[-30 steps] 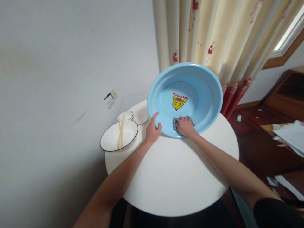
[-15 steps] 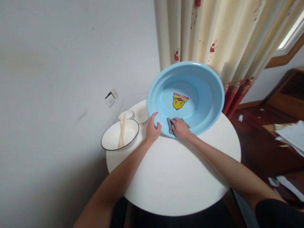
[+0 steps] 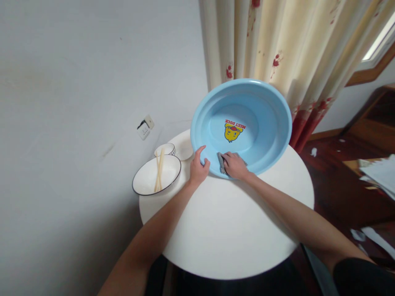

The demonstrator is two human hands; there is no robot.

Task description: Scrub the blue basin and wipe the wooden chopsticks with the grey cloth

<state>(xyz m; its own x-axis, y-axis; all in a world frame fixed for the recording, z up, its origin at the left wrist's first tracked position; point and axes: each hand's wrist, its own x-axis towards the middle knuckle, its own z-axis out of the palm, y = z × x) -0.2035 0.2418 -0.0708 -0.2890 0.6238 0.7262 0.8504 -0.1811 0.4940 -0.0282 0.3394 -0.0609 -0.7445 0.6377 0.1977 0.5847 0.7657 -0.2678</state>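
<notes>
A light blue plastic basin (image 3: 271, 123) with a yellow duck print stands tilted on the round white table (image 3: 234, 230), its inside facing me. At its near left rim is my left hand (image 3: 199, 167), gripping the edge with thumb and index finger curved over it; the other fingers are partly hidden. My right hand (image 3: 235, 166) is closed on a grey cloth (image 3: 221, 162) and presses it against the inner wall near the lower rim. Part of the cloth lies hidden under the palm.
Left of the basin stand a large white bowl (image 3: 146, 176) with chopsticks (image 3: 159, 170) across it, a small bowl (image 3: 164, 149) and a white dish (image 3: 183, 153). A wall with a socket (image 3: 143, 130) is close on the left; a curtain (image 3: 247, 41) hangs behind. Papers (image 3: 379, 172) lie at right.
Both hands, the cloth and the basin hold almost the same positions. The whole view has shifted very slightly.
</notes>
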